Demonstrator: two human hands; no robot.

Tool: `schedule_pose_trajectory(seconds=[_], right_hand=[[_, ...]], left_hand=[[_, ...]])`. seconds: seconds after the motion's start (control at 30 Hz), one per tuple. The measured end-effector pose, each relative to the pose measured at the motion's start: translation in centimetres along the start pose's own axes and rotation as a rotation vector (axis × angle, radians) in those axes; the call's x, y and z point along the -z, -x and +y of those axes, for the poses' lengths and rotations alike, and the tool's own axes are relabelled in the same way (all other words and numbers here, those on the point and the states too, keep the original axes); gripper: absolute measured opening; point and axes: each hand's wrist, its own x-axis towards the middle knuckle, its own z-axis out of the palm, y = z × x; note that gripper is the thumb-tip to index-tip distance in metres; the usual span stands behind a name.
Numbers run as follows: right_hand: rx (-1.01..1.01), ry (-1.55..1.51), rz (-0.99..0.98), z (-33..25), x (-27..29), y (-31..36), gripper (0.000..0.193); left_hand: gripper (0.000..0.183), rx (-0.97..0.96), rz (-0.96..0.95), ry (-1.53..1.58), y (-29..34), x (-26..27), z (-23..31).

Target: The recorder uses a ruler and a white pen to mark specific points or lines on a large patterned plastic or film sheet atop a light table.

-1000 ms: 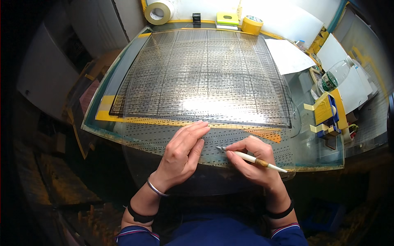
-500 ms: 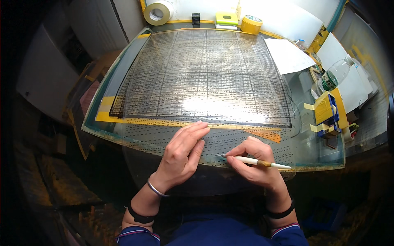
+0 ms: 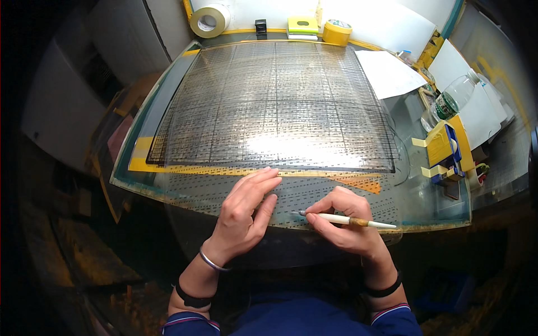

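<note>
My left hand (image 3: 246, 204) lies on the clear, dark-marked film sheet (image 3: 193, 193), fingers stretched out together toward the yellow strip (image 3: 224, 169) and thumb slightly apart. It holds nothing. To its right, my right hand (image 3: 350, 227) pinches a slim pen-like tool (image 3: 335, 219) with a white tapered handle, a brown band and a metal front end. The tool's tip is low over the sheet near its front edge; whether it touches is too small to tell. Beyond both hands stretches a large film with a dark grid (image 3: 269, 106), partly washed out by glare.
The sheets lie on a glass-topped table (image 3: 437, 207). Along the back stand a tape roll (image 3: 207, 21), a small black block (image 3: 260, 26) and a yellow round container (image 3: 337, 32). White paper (image 3: 389, 73), a plastic bottle (image 3: 451, 101) and a yellow-and-blue tape holder (image 3: 445, 148) occupy the right side.
The whole view has shifted slightly, moving the scene a little to the left. Both hands keep nearly the same pose, and the right still grips the pen-like tool.
</note>
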Motion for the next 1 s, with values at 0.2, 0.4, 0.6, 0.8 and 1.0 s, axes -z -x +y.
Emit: schedule_pose_trajectory(seconds=[0.2,0.4,0.6,0.8,1.0], right_hand=[[0.000,-0.013,0.003,0.17,0.04,0.15,0.007],[0.018,-0.043,-0.010,0.37,0.10,0.32,0.006],[0.019,-0.049,-0.041,0.24,0.36,0.37,0.005],[0.065,-0.057,-0.059,0.39,0.46,0.38,0.005],[0.077,-0.072,-0.070,0.60,0.49,0.40,0.005]], left_hand=[[0.051,-0.114,-0.096,-0.017,-0.22,0.57,0.25],[0.054,-0.108,-0.114,-0.045,-0.04,0.35,-0.04],[0.051,-0.115,-0.104,-0.056,-0.06,0.30,-0.02],[0.049,-0.109,-0.104,-0.056,-0.09,0.31,0.06],[0.051,-0.113,-0.108,-0.060,-0.11,0.32,0.02]])
